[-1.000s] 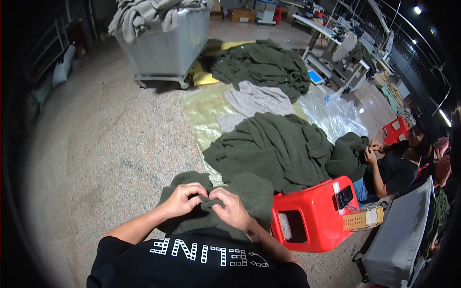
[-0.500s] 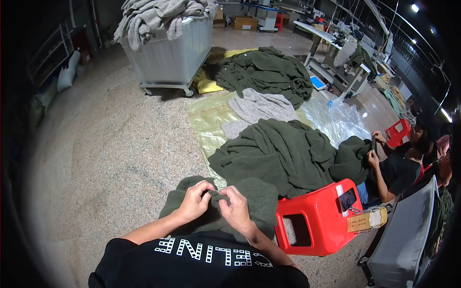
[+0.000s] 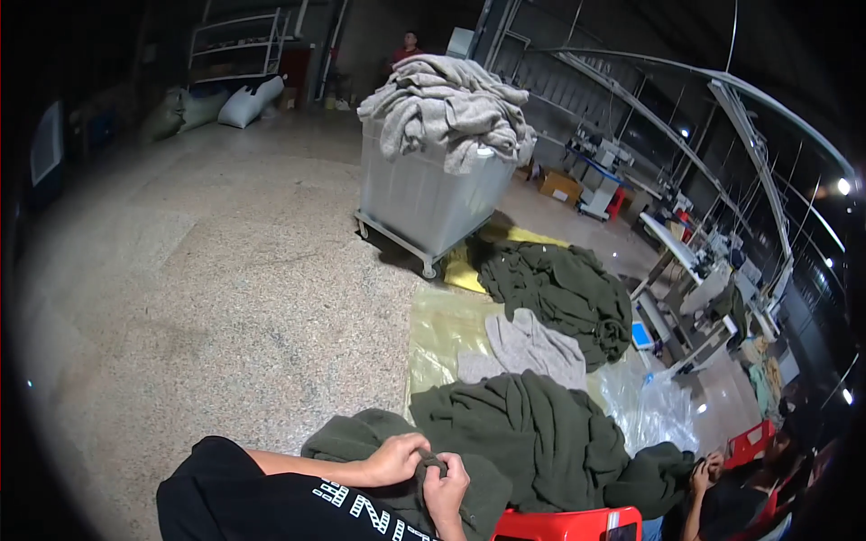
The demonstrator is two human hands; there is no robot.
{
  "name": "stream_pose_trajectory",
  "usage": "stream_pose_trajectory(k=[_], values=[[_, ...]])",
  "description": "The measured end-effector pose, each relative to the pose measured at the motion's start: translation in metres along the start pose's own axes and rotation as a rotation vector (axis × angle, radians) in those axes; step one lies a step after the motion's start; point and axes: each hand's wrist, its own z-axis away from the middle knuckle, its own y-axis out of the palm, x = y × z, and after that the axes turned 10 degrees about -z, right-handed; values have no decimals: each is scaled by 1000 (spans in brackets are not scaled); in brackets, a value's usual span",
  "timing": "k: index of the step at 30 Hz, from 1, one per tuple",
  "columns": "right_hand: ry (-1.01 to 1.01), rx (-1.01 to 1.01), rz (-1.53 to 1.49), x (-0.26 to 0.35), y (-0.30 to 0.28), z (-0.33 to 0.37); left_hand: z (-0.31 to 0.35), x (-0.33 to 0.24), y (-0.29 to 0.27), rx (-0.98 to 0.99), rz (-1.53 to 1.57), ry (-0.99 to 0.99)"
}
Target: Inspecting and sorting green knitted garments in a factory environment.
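Note:
A dark green fleece garment lies bunched across my lap. My left hand pinches a gathered edge of it. Close beside, my right hand grips the same edge, thumb and fingers closed on the cloth. The two hands almost meet, with a short fold of fabric between them. Exactly which part of the garment they hold is too small to make out. Just beyond my hands, a large heap of dark green garments spreads over a yellowish plastic sheet.
A red stool with a phone on it stands at my right. Beyond it a co-worker handles green cloth. Grey garments and another green pile lie farther off. A wheeled bin overflows with grey cloth.
The view has swung up and leftward, so the bin, back wall and a distant person show more, while the stool drops to the lower edge. Both hands still hold the green garment.

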Motion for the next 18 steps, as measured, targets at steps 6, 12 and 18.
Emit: stream_pose_trajectory(k=[6, 12, 18], values=[[-46, 92, 70, 11, -7, -17, -5, -5, -4, -12, 110, -35], [38, 343, 194, 4, -44, -11, -31, 14, -40, 226, -95, -60], [189, 274, 38, -5, -95, 11, -39, 21, -79, 923, 70, -407]])
